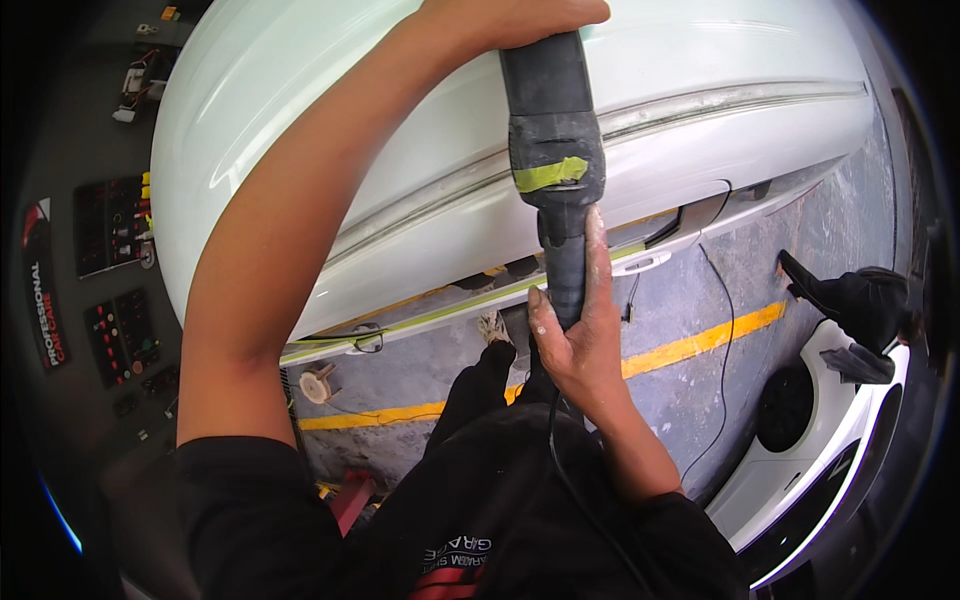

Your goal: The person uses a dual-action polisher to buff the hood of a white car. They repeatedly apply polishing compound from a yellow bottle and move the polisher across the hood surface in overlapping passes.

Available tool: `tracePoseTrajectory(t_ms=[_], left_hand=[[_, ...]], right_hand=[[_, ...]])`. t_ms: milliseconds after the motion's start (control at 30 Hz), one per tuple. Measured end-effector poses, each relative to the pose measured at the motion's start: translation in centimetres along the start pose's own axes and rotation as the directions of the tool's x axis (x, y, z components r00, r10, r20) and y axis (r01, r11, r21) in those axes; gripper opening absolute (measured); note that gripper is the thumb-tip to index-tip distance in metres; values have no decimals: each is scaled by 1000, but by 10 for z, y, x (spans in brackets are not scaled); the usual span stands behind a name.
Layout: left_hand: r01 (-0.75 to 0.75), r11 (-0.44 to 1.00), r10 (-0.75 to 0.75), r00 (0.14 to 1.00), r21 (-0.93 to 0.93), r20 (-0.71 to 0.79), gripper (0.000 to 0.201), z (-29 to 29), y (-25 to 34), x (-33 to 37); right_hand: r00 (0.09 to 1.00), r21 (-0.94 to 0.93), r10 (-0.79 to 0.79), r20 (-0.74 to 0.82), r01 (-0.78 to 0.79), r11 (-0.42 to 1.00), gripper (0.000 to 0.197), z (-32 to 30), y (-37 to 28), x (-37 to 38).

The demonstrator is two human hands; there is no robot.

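Working a power tool (556, 150) across the white car panel (445, 120), apparently mid-pass. Right hand (582, 345) wraps the tool's handle (567, 265); left hand (515, 20) sits over its far end, finger closure can't tell. Tool overhangs the panel's near edge; contact hidden. Next move likely needs level, even pressure.

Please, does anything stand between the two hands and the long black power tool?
Nothing visible does. The bare right hand holds the long black power tool directly by its narrow grip; the bare left hand lies over its far end. The yellow-green strip of tape sits between them, clear of both.
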State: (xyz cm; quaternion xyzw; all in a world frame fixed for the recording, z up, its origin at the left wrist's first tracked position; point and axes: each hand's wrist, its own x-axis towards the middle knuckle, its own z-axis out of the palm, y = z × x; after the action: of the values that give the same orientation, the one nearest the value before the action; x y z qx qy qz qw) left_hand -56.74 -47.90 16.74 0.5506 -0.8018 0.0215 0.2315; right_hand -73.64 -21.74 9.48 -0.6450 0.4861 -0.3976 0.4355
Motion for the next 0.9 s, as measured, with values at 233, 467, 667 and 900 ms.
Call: tracePoseTrajectory(t_ms=[233, 467, 667, 900], left_hand=[[34, 999, -34, 999, 15, -16, 51, -32, -27, -42], [116, 992, -115, 993, 49, -13, 51, -66, -46, -83], [127, 989, -124, 991, 71, -46, 50, -50, -66, -108], [206, 968, -205, 979, 142, -26, 50, -56, -92, -158]], right_hand=[[998, 68, 8, 62, -12, 998, 99, 40, -12, -18], [995, 100, -2, 104, -9, 995, 98, 74, -27, -35], [970, 151, 49, 239, -87, 985, 94, 79, -11, -35], [898, 207, 119, 423, -224, 952, 97, 104, 12, -53]])
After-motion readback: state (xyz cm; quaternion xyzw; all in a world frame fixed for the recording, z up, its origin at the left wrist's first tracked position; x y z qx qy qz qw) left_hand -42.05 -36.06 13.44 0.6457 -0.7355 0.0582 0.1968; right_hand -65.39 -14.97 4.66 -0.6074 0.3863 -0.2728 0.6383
